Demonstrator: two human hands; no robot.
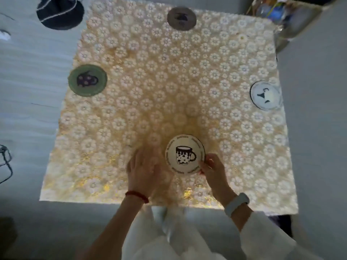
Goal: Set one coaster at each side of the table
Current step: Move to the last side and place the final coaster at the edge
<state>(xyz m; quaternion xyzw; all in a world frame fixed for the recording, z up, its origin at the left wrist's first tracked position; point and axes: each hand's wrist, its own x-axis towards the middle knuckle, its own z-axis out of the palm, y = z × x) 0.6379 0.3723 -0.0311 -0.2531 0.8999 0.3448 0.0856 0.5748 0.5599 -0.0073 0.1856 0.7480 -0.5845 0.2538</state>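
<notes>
A square table (169, 81) under a gold floral cloth fills the view. A cream coaster with a mug drawing (185, 154) lies near the front edge, and my right hand (213, 168) pinches its right rim. My left hand (142, 167) rests flat on the cloth just left of it, fingers spread, holding nothing. A green coaster (87, 80) lies at the left edge, a grey coaster (181, 18) at the far edge, and a white coaster (265, 95) at the right edge.
A dark round object with pale stripes (60, 12) lies on the grey floor beyond the table's far left corner. A black cable (5, 162) curls on the floor at left. Cluttered items (272, 10) stand past the far right corner.
</notes>
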